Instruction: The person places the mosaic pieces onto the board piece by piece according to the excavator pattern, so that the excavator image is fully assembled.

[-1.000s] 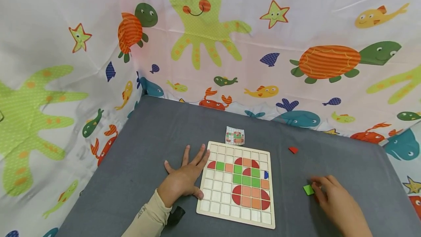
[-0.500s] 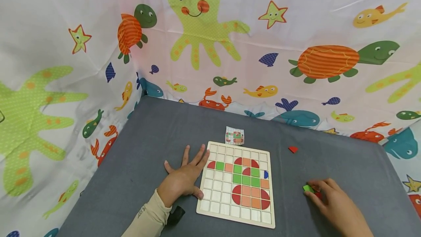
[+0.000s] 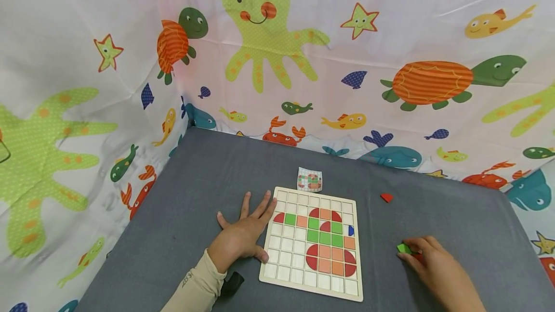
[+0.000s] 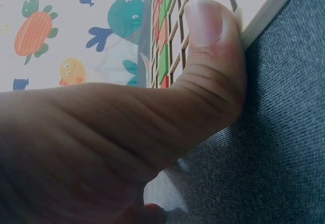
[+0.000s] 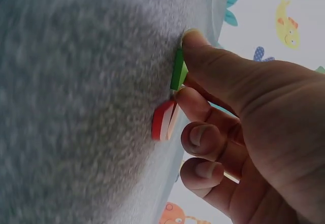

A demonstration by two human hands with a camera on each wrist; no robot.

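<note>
A wooden grid board (image 3: pixel 285 257) lies on the grey table, with red, green, orange and blue pieces in some of its squares. My left hand (image 3: pixel 240 239) rests at its left edge with fingers spread; in the left wrist view the thumb (image 4: pixel 213 36) lies on the board's rim area. To the right of the board, my right hand (image 3: pixel 444 268) pinches a green square tile (image 5: pixel 178 70) between thumb and finger, close to the table. Just beside that tile, in the right wrist view, is a red piece (image 5: pixel 161 120) with a paler orange-toned piece against it.
A small printed pattern card (image 3: pixel 310 180) lies behind the board's top edge. A separate red piece (image 3: pixel 387 198) sits on the grey cloth (image 3: pixel 225 162) beyond my right hand. A dark strap (image 3: pixel 231 284) is by my left wrist. Sea-animal curtains (image 3: pixel 277 105) stand behind and to the left.
My right thumb and finger have come together around the green tile, which has shifted slightly left. A red piece now shows under that hand. My left hand and the board stay put.
</note>
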